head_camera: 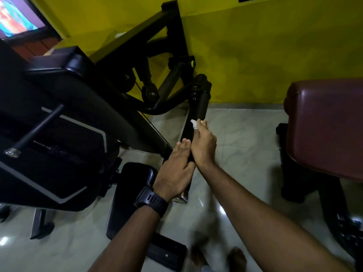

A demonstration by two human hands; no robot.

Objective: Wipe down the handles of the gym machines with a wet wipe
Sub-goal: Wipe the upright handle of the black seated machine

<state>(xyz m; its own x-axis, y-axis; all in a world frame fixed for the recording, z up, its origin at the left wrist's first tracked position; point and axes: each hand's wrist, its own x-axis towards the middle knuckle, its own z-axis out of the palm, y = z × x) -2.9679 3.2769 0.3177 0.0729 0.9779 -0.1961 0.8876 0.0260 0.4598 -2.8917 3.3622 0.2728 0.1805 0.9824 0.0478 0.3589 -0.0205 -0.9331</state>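
Right hand [204, 146] is clamped on a small white wipe [194, 123], pressing it on the black handle [186, 134] at the far end of the grip, just short of the foam roller [202, 101]. Left hand [175, 167] lies flat along the near part of the same handle with fingers straight, steadying rather than gripping. I can't tell if the thumb wraps under. The two hands are touching or nearly so. The handle runs from the chrome end cap [181, 199] near the person out toward the yellow wall [275, 55].

Risks as I see them:
- The wipe is a small wad that only shows at the fingertips, so it likely cleans one face of the bar. The underside gets missed unless the hand rotates around it.
- The stretch under the left hand stays dirty unless that hand moves.
- The handle looks like part of a pivoting arm. A flat palm gives weak restraint, so a hard stroke could swing it.
- The wad could slip out of the pinch onto the tiled floor [245, 146].
- Frame is blurry low down, which suggests fast motion and patchy coverage.
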